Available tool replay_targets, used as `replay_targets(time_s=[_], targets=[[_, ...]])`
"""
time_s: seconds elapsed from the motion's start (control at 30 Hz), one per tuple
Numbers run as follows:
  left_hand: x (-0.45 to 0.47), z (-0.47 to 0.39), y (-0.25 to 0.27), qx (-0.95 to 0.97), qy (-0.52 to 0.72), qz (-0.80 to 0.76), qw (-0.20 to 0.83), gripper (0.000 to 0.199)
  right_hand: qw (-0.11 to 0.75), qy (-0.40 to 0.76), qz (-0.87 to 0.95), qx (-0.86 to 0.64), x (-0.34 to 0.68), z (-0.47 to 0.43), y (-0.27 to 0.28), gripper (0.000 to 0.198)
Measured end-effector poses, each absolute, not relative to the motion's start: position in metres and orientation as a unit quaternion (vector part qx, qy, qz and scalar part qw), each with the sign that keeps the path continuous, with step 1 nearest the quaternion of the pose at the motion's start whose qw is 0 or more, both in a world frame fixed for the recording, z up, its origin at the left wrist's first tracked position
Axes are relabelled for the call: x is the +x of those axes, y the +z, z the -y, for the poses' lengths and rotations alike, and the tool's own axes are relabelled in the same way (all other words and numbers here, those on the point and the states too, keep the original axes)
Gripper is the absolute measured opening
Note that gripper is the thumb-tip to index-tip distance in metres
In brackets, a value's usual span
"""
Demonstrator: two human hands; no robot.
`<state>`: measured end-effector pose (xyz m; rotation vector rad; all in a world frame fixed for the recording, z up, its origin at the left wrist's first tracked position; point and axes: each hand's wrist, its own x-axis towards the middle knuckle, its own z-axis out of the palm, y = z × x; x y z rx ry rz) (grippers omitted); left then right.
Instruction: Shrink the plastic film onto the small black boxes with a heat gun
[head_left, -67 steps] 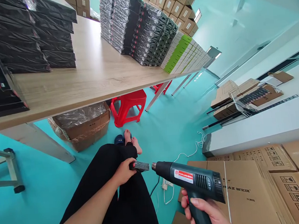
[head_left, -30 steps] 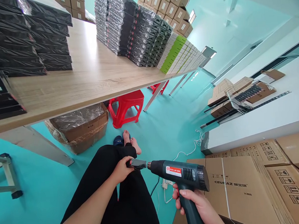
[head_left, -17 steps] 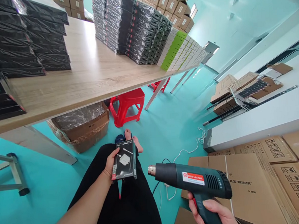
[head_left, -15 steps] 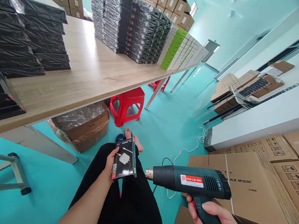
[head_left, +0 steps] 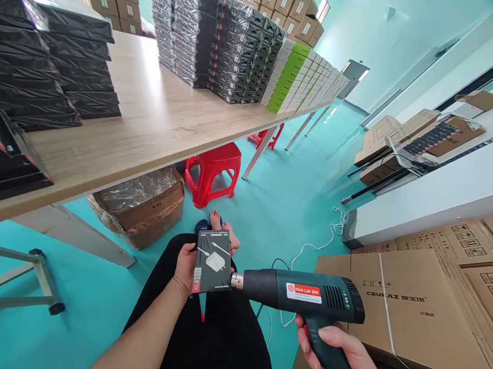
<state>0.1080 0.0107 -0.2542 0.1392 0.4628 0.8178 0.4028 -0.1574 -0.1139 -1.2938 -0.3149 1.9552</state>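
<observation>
Heat gun (head_left: 303, 296) is gripped at the handle by the right hand (head_left: 332, 349), nozzle levelled at the lower right corner of a black charger box (head_left: 211, 261), almost touching. Box is held face-up over the lap, clamped at its left edge by the left hand (head_left: 183, 266). Cardboard cartons (head_left: 421, 302) are stacked just right. Red stool (head_left: 212, 172) is seen under the wooden table (head_left: 143, 129), which is loaded with black boxes (head_left: 221, 47).

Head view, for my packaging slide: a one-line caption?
Left hand holds a black box face-up while right hand aims a heat gun at its edge.
</observation>
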Motion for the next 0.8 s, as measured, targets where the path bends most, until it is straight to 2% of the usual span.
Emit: replay_targets(time_s=[0.1,0.23,0.4,0.53,0.67,0.8], targets=[[0.115,-0.010,-0.262,0.076,0.343,-0.232,0.907,0.053,0.384,0.754,0.125,-0.518,0.400,0.158,-0.114,0.034],[0.128,-0.009,-0.282,0.137,0.291,-0.367,0.873,0.047,0.354,0.737,0.151,-0.556,0.388,0.158,-0.106,0.032],[0.141,-0.011,-0.307,0.292,0.325,-0.552,0.711,0.080,0.300,0.716,0.161,-0.609,0.370,0.159,-0.095,0.034],[0.145,-0.014,-0.318,0.361,0.277,-0.637,0.622,0.098,0.273,0.719,0.192,-0.610,0.366,0.158,-0.094,0.035],[0.147,-0.013,-0.319,0.379,0.251,-0.647,0.612,0.105,0.236,0.725,0.243,-0.600,0.367,0.151,-0.097,0.034],[0.145,-0.013,-0.321,0.343,0.268,-0.642,0.631,0.106,0.239,0.715,0.278,-0.595,0.364,0.142,-0.104,0.033]])
